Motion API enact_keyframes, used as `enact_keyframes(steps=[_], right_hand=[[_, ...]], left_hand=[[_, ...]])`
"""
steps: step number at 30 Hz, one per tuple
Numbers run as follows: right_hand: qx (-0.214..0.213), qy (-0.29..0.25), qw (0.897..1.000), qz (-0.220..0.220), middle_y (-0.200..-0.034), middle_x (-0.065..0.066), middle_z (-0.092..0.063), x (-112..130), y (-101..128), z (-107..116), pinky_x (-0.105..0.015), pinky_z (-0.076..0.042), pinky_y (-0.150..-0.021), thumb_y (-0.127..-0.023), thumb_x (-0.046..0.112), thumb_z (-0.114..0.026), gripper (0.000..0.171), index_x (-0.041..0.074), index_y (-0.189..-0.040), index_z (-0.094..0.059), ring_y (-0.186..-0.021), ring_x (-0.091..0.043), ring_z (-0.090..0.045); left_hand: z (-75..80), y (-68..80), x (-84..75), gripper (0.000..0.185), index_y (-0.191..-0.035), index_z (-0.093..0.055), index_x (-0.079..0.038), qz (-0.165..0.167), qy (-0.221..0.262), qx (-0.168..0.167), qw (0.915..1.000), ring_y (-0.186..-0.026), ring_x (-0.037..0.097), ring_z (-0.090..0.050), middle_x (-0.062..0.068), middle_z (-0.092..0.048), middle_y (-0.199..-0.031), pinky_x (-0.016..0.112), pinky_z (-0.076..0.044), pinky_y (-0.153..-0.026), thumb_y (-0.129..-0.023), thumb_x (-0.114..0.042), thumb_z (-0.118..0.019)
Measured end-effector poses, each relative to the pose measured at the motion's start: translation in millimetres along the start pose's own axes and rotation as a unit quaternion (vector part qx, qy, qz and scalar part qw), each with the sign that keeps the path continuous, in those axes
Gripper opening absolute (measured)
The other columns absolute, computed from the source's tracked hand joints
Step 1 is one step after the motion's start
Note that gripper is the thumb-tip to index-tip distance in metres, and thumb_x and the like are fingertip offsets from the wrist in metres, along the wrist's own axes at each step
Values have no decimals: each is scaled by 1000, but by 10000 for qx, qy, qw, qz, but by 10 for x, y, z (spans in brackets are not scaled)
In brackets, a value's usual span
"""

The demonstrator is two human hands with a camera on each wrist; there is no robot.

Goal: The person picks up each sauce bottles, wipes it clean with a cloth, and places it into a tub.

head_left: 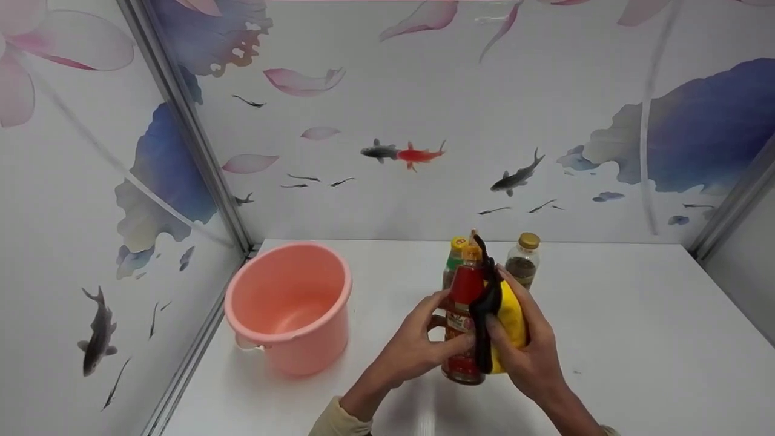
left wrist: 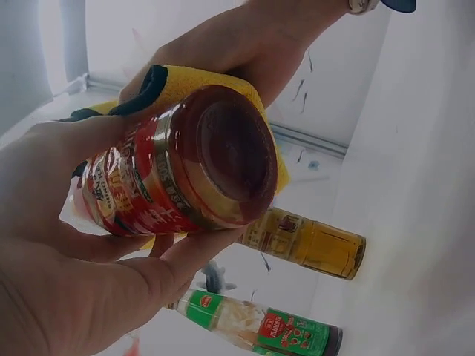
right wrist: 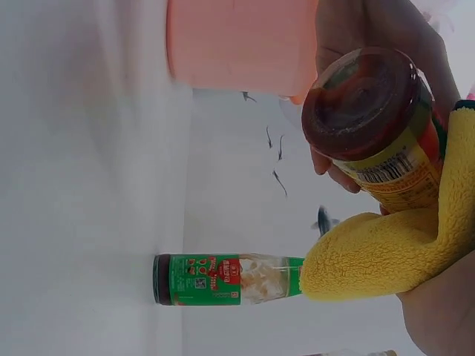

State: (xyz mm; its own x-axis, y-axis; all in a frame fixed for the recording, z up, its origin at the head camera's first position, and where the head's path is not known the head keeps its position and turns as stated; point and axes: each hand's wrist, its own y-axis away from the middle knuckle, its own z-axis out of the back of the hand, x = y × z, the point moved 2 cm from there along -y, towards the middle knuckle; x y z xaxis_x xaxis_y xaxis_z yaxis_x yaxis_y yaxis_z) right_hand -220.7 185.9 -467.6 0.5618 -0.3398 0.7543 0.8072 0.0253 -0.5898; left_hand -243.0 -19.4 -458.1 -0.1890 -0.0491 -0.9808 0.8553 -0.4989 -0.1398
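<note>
My left hand grips a glass sauce bottle with red contents and a red-and-gold label, held upright off the table. Against the bottle's right side my right hand holds a yellow cloth with a black edge. In the left wrist view the bottle's dark base faces the camera, with the cloth wrapped behind it. The right wrist view shows the fluffy yellow cloth folded under the right hand, touching the bottle. Part of the right hand's fingers is hidden by the cloth.
Behind the hands stand a green-labelled bottle with a yellow cap and a glass bottle with a gold cap. A pink bucket stands on the white table at left. Printed panels enclose the back and sides.
</note>
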Motion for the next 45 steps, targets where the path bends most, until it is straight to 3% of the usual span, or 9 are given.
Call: enact_keyframes(steps=[8, 16, 23, 31, 38, 45], right_hand=[[60, 186, 9997, 159, -159, -1, -55, 18, 1, -25, -20, -59, -93, -102, -1, -70, 78, 20, -170, -37, -108, -13, -63], [231, 106, 9997, 68, -156, 0, -58, 14, 18, -58, -22, -59, -97, -101, 1, -73, 81, 24, -169, -37, -111, -13, -64], [259, 247, 9991, 223, -165, 0, -53, 25, 33, -104, -19, -57, -100, -97, 0, -77, 82, 24, -167, -41, -114, -12, -65], [177, 242, 9991, 285, -163, -2, -55, 42, 25, -101, -19, -57, -99, -95, -3, -78, 84, 22, -167, -42, -112, -14, -65], [277, 194, 9993, 163, -170, -2, -47, 32, 22, -67, -18, -54, -107, -98, -3, -75, 81, 21, -167, -41, -127, -10, -63], [189, 184, 9995, 160, -168, -1, -49, -9, 12, -51, -20, -58, -100, -100, -2, -73, 78, 22, -167, -41, -118, -12, -63]], left_hand=[[-5, -37, -1, 71, -158, -47, -35, -246, 492, -702, 9960, -125, 22, -70, 1, -60, -144, 41, -65, -99, -96, -33, -83], [18, -17, -25, 66, -153, -49, -29, -484, 429, -1185, 9908, -124, 20, -71, 0, -59, -148, 39, -60, -108, -97, -33, -83], [46, -16, -68, 67, -155, -46, -26, -599, 538, -1534, 9849, -125, 23, -68, -1, -57, -150, 41, -57, -113, -98, -32, -82], [57, -11, -75, 64, -154, -49, -26, -467, 531, -1402, 9876, -120, 22, -72, 1, -64, -144, 37, -60, -108, -100, -34, -80], [72, -4, -72, 59, -153, -52, -25, -387, 438, -1140, 9918, -123, 18, -71, -1, -67, -142, 31, -59, -109, -101, -35, -78], [43, -9, -66, 58, -155, -52, -26, -239, 456, -889, 9947, -126, 19, -69, -2, -65, -146, 36, -57, -113, -103, -37, -74]])
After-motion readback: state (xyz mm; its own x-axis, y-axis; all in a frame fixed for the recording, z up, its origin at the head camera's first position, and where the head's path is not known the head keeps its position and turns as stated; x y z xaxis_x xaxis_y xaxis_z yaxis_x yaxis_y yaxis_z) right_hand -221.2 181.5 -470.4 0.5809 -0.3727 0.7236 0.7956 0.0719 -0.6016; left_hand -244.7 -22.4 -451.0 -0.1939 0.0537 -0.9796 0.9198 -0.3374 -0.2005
